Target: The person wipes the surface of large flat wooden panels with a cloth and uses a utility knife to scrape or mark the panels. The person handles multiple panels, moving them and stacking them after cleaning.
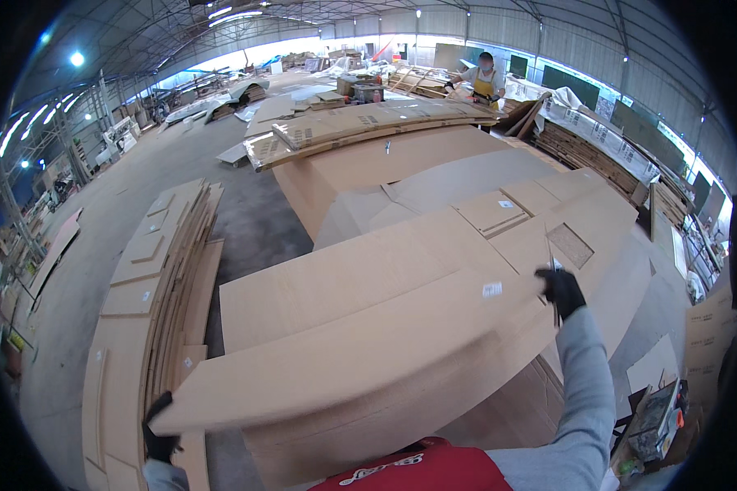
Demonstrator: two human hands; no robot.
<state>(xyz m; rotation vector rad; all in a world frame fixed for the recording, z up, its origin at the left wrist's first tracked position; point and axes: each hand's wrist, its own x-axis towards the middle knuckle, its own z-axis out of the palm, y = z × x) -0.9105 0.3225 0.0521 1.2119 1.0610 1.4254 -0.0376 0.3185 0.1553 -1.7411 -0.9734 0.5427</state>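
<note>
My left hand (161, 429), in a black glove, grips the left end of a long wood panel (344, 344) whose face bears a small white label. Far to the right, my right hand (562, 291), also gloved in black, is at the panel's far edge by a thin dark strip; whether its fingers hold the strip or the panel I cannot tell. Beyond the long panel, a second wide panel (356, 276) lies flat. A smaller labelled panel (491, 212) and a piece with a rectangular recess (570, 245) lie near my right hand.
Stacked panels (129, 294) stand low on the left. Wrapped boards (374, 123) lie on the bench ahead, and a person (484, 80) in a yellow apron stands beyond. Covered timber (589, 135) is piled at the right, above a tool box (654, 423) near my right side.
</note>
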